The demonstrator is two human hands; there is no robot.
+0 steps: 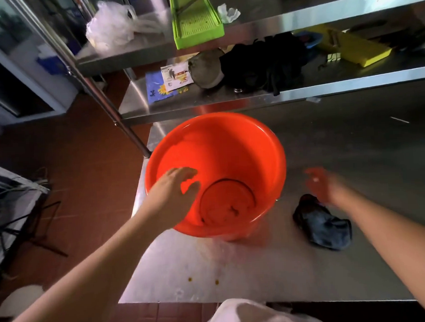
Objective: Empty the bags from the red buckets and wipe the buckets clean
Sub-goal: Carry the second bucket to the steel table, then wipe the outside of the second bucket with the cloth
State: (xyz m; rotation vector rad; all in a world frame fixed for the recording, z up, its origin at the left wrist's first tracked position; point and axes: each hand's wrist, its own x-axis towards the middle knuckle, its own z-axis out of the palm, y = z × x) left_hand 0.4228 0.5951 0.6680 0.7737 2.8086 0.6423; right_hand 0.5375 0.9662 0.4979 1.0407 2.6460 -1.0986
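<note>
The right hand is motion-blurred, so its finger posture cannot be read, and it covers the far end of the cloth. The left hand hides the bucket's near-left rim, and contact with it cannot be confirmed; dark specks on the bucket floor are too small to identify. The green tray is cut off by the top edge, the yellow tray sits partly behind the shelf, and the print on the packets is illegible.
</note>
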